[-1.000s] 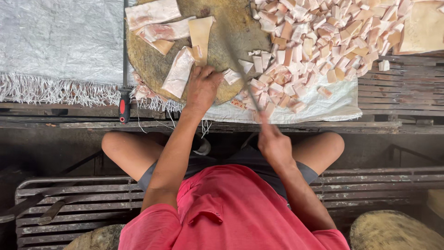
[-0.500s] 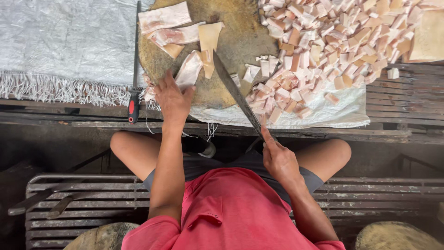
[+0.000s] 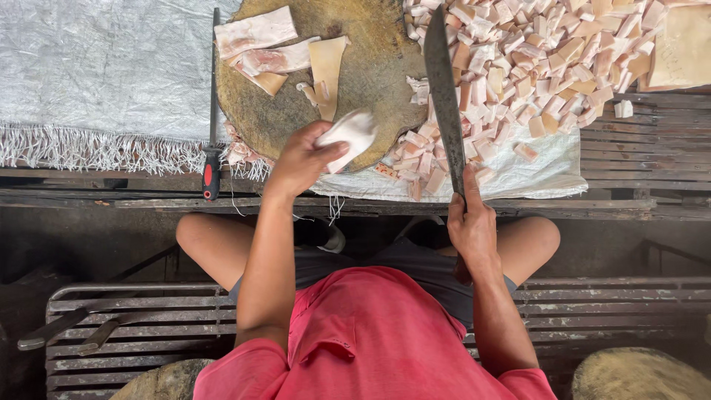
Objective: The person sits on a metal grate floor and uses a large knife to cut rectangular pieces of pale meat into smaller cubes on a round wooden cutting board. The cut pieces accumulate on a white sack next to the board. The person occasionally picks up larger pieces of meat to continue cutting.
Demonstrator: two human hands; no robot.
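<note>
Head view: left hand (image 3: 300,159) closed around a pale slab of fatty meat (image 3: 346,133), lifted at the near edge of the round wooden chopping block (image 3: 378,67). Right hand (image 3: 470,226) wrapped tight on the handle of a long cleaver (image 3: 444,92), blade flat over the block's right side. Further slabs (image 3: 255,33) on the block's far side. Heap of cut cubes (image 3: 533,59) on white sacking (image 3: 541,167) to the right. Red-handled sharpening steel (image 3: 212,141) left of the block.
</note>
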